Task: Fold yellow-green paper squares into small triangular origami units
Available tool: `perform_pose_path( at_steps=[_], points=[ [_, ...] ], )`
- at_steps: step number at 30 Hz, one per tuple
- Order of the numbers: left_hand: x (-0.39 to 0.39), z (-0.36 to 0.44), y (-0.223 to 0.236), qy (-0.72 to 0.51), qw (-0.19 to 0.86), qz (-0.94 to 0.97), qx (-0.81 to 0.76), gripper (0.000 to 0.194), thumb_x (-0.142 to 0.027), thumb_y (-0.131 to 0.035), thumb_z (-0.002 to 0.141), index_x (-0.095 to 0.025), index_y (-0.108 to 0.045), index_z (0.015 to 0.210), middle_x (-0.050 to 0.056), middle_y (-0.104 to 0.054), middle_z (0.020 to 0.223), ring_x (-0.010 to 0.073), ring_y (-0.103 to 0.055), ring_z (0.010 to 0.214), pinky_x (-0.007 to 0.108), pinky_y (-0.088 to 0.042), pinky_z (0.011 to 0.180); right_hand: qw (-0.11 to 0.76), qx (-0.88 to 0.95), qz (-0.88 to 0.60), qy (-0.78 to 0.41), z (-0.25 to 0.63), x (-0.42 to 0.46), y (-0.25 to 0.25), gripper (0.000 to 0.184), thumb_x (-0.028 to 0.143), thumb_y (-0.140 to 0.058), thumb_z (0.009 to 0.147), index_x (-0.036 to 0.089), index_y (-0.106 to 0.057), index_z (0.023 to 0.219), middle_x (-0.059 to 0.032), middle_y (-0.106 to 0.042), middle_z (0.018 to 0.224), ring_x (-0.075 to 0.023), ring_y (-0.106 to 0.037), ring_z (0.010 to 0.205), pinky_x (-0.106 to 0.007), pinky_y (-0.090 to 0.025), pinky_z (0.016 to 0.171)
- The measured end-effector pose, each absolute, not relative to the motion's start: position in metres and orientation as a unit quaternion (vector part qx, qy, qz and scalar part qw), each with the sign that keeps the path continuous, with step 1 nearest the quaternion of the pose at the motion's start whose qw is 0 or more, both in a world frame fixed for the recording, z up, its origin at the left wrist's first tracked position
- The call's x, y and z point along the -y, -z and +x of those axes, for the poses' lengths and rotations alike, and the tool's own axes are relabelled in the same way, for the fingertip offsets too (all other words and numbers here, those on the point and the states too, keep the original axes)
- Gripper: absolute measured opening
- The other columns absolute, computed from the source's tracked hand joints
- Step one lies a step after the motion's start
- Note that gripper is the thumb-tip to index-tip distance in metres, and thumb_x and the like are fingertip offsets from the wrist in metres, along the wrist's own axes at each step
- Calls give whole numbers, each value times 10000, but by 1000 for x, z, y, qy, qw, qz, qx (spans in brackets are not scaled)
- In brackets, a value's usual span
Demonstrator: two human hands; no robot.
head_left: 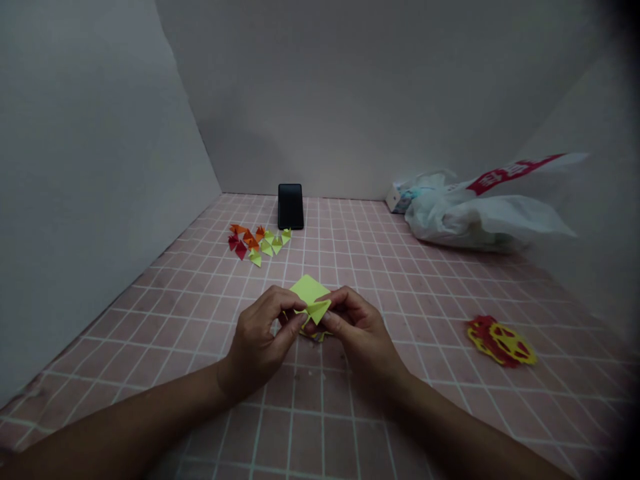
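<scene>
Between my two hands is a sheet of yellow-green origami paper, partly folded, with a raised triangular flap at its near corner. My left hand pinches its left side between thumb and fingers. On the other side, the thumb and fingers of my right hand close on the right edge by the flap. Some patterned paper shows just beneath, mostly hidden by the hands. Farther off to the left lie several small folded paper pieces, red, orange and yellow-green.
A black phone leans near the back wall. At the back right, a white plastic bag lies beside a small box. Red and yellow cut-out shapes lie at the right on the pink tiled-pattern surface. Walls rise on the left, back and right.
</scene>
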State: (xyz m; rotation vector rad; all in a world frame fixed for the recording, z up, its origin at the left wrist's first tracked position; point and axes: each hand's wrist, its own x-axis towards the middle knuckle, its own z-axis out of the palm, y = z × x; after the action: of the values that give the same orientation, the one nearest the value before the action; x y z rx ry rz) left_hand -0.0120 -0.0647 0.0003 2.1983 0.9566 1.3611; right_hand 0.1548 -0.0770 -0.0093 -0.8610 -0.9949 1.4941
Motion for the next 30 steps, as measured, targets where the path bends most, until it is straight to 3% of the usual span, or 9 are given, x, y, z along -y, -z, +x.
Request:
perform_pose_path(
  at_steps=[6, 13, 20, 30],
  points=[
    [66, -12, -2, -490, 164, 804, -293, 130, -52, -614, 853, -168, -579, 899, 33, -624, 842, 149, -605, 839, 264, -510, 727, 558, 415, -349, -628, 155, 75, 12, 150, 236, -762, 746, 201, -623, 787, 25, -636, 774, -103, -628, 682, -249, -540, 670],
    [69, -13, -1, -485, 171, 791, -330, 212, -62, -600, 861, -172, -568, 1039, 31, -603, 895, 115, -585, 729, 241, -510, 650, 556, 408, -340, -640, 155, 77, 7, 154, 245, -756, 759, 206, -612, 798, 18, -646, 816, -112, -642, 719, -268, -554, 700],
    [68, -14, -2, -488, 148, 810, -291, 190, -55, -589, 866, -178, -610, 1009, 61, -626, 933, 169, -611, 883, 305, -537, 751, 562, 417, -337, -630, 155, 75, 9, 148, 254, -751, 761, 219, -612, 799, 20, -634, 816, -115, -625, 715, -280, -546, 702],
    [70, -13, -8, -488, 203, 791, -309, 93, -101, -564, 886, -171, -603, 935, 50, -653, 832, 163, -612, 794, 303, -522, 699, 555, 443, -341, -616, 156, 75, 6, 114, 245, -763, 740, 226, -659, 783, 2, -629, 874, -128, -604, 749, -278, -527, 691]
  ],
)
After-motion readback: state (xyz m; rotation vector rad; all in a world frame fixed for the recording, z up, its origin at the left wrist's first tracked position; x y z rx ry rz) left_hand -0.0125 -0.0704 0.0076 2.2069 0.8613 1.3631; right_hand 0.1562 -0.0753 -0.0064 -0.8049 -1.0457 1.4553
